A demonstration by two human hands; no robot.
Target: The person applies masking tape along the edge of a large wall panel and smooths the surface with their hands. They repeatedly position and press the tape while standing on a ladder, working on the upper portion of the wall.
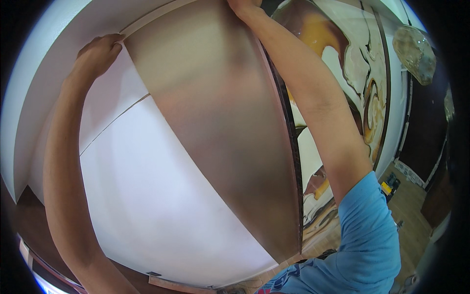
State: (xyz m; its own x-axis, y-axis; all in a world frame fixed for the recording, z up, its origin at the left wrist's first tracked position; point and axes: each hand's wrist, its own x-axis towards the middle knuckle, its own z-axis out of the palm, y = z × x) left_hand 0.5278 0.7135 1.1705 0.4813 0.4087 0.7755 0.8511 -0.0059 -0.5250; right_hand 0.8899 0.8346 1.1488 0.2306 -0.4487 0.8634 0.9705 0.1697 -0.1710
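A tall, glossy brown panel (220, 112) stands tilted before me, its dark right edge running from top to bottom. My left hand (100, 51) is raised to the panel's upper left corner, fingers curled closed with the tips on that corner. My right hand (245, 6) reaches up to the panel's top right; the picture's upper border cuts it off, so its fingers are hidden. Behind the panel and to its left is a smooth white wall surface (156, 196), with a thin dark gap (115, 119) crossing its upper part.
Right of the panel is a large marbled panel (313, 191) in cream, amber and brown. A clear glass-like pendant (415, 54) hangs at the upper right. On the floor (411, 201) sits a yellow and black object (387, 188). Dark doors or panels (422, 132) stand beyond.
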